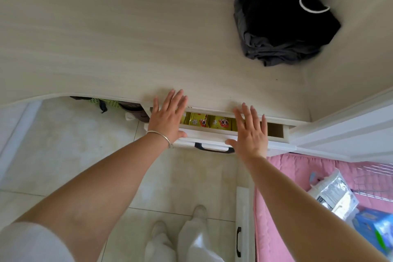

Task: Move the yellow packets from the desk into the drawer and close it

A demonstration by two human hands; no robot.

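The white drawer [204,134] under the desk's front edge stands a little way out, with a dark handle [213,148] on its front. Yellow packets [209,122] with cartoon prints lie inside it, seen through the narrow gap. My left hand [169,118] rests flat, fingers spread, on the left part of the drawer front, its fingertips over the desk edge. My right hand [251,132] lies flat on the right part of the drawer front. Neither hand holds anything. I see no packets on the desk top [119,49].
A folded black and grey pile of clothes [280,17] with a white cord lies at the back right of the desk. A pink bed [297,176] with bags and a blue box is at the lower right. Shoes and a green basket [106,103] sit under the desk.
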